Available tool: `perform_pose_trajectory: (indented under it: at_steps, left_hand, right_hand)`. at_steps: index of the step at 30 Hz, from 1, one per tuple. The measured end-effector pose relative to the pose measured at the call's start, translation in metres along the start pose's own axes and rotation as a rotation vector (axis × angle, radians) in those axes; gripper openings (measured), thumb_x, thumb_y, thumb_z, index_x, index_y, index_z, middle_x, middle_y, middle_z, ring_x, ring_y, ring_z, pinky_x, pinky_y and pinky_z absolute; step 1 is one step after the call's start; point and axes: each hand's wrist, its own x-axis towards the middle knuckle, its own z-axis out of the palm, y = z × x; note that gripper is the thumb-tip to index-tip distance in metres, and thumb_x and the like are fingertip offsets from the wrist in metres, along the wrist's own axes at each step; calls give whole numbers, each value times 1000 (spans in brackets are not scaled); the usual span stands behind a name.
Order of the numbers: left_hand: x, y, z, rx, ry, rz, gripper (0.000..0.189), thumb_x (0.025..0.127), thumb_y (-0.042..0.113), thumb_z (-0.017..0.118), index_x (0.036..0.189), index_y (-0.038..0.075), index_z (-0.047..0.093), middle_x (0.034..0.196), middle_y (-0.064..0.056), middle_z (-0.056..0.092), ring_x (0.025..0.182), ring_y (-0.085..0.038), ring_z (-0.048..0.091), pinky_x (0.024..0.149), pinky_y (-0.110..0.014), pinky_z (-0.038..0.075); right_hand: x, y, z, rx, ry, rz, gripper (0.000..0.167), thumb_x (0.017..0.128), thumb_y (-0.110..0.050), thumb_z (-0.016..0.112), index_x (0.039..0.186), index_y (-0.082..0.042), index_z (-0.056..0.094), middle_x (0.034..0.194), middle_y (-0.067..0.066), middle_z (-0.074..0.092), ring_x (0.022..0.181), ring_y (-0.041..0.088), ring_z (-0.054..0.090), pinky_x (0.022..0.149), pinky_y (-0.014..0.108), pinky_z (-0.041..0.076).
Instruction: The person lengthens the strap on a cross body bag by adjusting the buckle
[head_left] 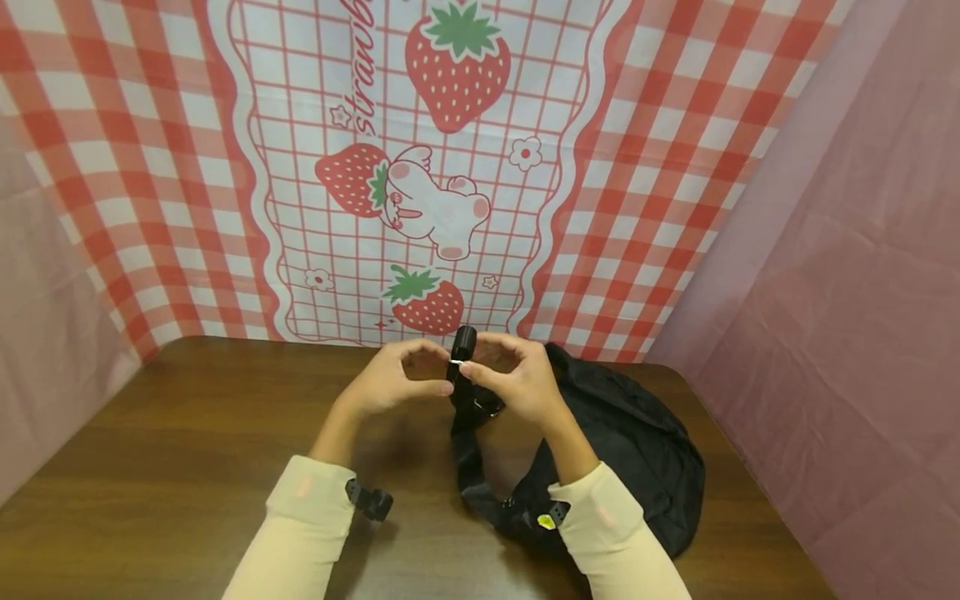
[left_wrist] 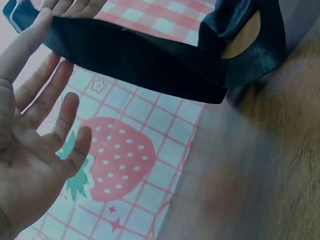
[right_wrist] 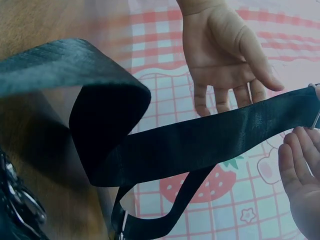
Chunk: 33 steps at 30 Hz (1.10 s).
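Note:
A black webbing strap [head_left: 468,462] rises from a black bag [head_left: 630,450] to both hands, its top end folded over. A thin metal slider [right_wrist: 316,107] crosses the strap near that end. With thumb on one side and fingertips on the other, my right hand [head_left: 521,379] pinches the strap at the slider. My left hand [head_left: 390,379] faces it, holding the strap lightly between thumb and fingers. In the left wrist view the left thumb lies against the strap [left_wrist: 130,52], and the lower fingers [left_wrist: 67,117] are spread loosely beneath it.
The bag lies slumped on the right side of the brown wooden table [head_left: 187,467]. Behind the table hangs a checked strawberry cloth [head_left: 615,167]. Pink cloth [head_left: 847,292] hangs at the right. Another metal ring [head_left: 487,407] dangles on the strap below the hands.

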Motion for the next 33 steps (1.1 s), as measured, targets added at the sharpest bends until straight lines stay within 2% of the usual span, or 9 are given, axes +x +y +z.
perform_pose_trajectory:
  at_steps: [5,9,14,21,25,28,31,33]
  left_hand:
    - [2,6,5,100,33,14,40,84,31,87,117,16,70,113,-2,71,109,-24,64,96,-47,49]
    - [2,7,5,144,44,22,37,86,30,84,117,15,70,113,0,70,109,-21,63,98,-46,47]
    - [1,7,3,133,60,49,35,87,25,83,116,13,70,111,-2,71,106,-22,64,96,-47,49]
    - [1,12,4,45,103,63,30,88,18,82,114,8,72,106,-6,72,100,-28,66,92,-53,50]
    - [2,10,4,9,66,72,35,89,16,81,121,7,71,109,-6,73,105,-28,67,94,-53,51]
    - [2,5,4,-18,24,70,37,90,15,79,125,6,69,113,-8,73,108,-27,68,95,-49,53]
    - [2,2,4,1,11,62,38,89,17,82,124,8,69,115,-6,72,109,-24,67,96,-44,52]
    - [2,1,5,48,17,50,40,87,23,84,122,12,70,114,-2,71,108,-22,65,96,-43,51]
  right_hand:
    - [0,0,-3,13,8,7,34,90,-3,78,123,-1,71,102,18,73,81,23,73,72,36,61]
    - [0,0,-6,7,10,9,34,90,-4,78,123,-1,71,101,18,74,79,22,73,68,35,60]
    - [1,2,-8,22,-13,24,33,90,-6,79,121,-2,72,100,17,74,81,23,73,70,36,60]
    - [1,6,-3,8,-60,38,33,90,-6,79,122,-2,72,102,15,75,91,26,74,77,35,60]
    - [1,5,-4,14,-38,36,33,89,-6,80,121,-3,73,102,15,75,90,25,74,78,35,60]
    - [0,4,-4,18,-16,38,33,89,-7,80,120,-4,73,102,15,75,87,24,73,76,36,60]
    - [0,3,-5,30,-2,40,32,89,-7,80,120,-3,73,101,16,74,85,23,73,75,36,61]
    - [0,3,-5,34,4,38,32,90,-6,79,120,-2,72,101,17,74,83,22,72,74,36,61]
